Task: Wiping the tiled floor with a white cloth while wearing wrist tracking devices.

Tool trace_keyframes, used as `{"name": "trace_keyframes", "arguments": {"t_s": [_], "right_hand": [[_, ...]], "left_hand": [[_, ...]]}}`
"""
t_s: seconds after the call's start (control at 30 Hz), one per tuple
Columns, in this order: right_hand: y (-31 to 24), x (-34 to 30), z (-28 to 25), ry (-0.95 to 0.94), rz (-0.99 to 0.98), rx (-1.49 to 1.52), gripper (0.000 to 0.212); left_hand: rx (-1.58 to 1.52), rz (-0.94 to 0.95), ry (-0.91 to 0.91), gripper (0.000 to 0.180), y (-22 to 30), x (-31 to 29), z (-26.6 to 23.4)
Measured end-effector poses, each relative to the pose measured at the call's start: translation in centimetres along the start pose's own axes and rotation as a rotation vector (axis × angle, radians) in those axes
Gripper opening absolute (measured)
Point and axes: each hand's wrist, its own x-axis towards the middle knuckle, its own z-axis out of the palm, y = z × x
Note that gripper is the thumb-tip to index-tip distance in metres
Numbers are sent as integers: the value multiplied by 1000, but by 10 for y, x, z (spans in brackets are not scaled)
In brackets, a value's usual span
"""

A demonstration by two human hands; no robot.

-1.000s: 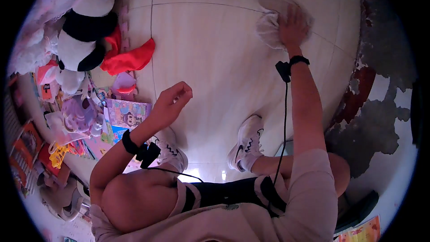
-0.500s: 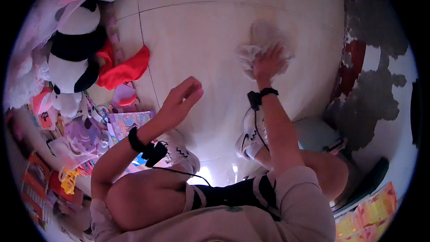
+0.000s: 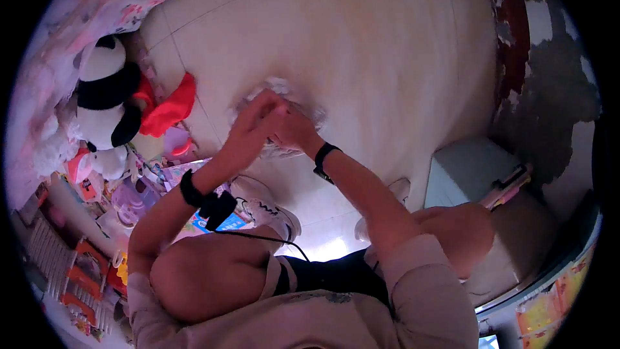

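My left hand and my right hand meet over the floor, in front of my left shoe. Below and around them spreads a crumpled white cloth, smeared by motion. The fingers of my right hand are closed at the cloth and touch my left hand. My left hand is closed too, its fingers bent inward; what lies between them is hidden. A dark band with a small black device circles my left wrist, and another black band sits on my right wrist.
Pale floor tiles stretch ahead. On the left lie a panda plush, a red cloth and many toys and books. A pale blue-grey box stands by my right knee. The wall on the right has peeling paint.
My right hand has moved left and nearer, together with the white cloth. My left hand now touches it; before, the two were apart and my right hand lay spread on the cloth.
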Motion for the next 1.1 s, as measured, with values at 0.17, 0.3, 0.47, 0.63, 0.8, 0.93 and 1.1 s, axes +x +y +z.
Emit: {"name": "trace_keyframes", "arguments": {"t_s": [0.17, 0.3, 0.47, 0.63, 0.8, 0.93, 1.1], "right_hand": [[39, -36, -11, 88, -9, 105, 73], [114, -84, -48, 169, 173, 69, 77], [186, -140, -74, 262, 489, -156, 75], [191, -152, -61, 366, 659, -221, 71], [148, -137, -48, 418, 835, -249, 74], [78, -150, -18, 317, 863, -183, 74], [20, -165, 8, 365, 804, 181, 70]], "left_hand": [[-74, -27, 24, 14, 3, 1, 30], [129, 118, 120, 14, 8, 15, 65], [512, 233, 183, 11, -37, 63, 99], [761, 207, 177, 23, -91, 69, 100], [1128, 471, 178, 53, -117, 78, 104], [1197, 498, 25, 70, -131, 77, 141], [1217, 488, -26, 66, -168, 50, 131]]}}
